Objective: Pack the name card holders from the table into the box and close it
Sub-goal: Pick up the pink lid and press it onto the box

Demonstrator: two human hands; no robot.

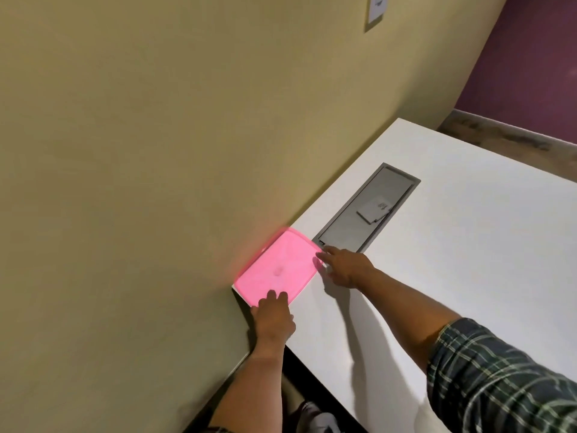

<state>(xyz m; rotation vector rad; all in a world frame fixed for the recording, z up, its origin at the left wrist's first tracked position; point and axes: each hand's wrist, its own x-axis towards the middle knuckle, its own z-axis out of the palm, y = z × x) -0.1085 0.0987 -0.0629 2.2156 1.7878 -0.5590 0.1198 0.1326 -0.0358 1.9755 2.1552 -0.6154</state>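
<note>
We count one box (pixel 276 270), pink-lidded and lying flat at the near left corner of the white bench (pixel 452 276), its lid down over it. We take the box as our landmark. To its left there is only the yellowish wall (pixel 125 182), which the box's left edge seems to touch or nearly touch; a pink glow falls on the wall just beside it. The box's near corner sits right at the bench's corner edge, with a white rim showing under the lid there.

We count two hands. Our left hand (pixel 274 320) lies at the box's near edge, its fingers (pixel 271 295) laid over the lid's rim, straight and close together, pressing down rather than pinching. Our right hand (pixel 346 265) rests at the box's right corner, fingers stretched out and lightly spread, the fingertips touching the lid's edge. Whether the thumb hooks under the rim we cannot tell.

Just beyond the box's far right corner we count one grey recessed panel (pixel 368 210) set into the bench, running away from us, and on it one small white card-like item (pixel 373 210), too blurred to name. No holders show outside the box; what lies under the lid is hidden.

Right of the box the bench runs wide and bare to its far edge, where wooden floor (pixel 499 135) and a purple wall (pixel 537 73) begin. One plaid sleeve (pixel 499 379) covers the right upper arm.
</note>
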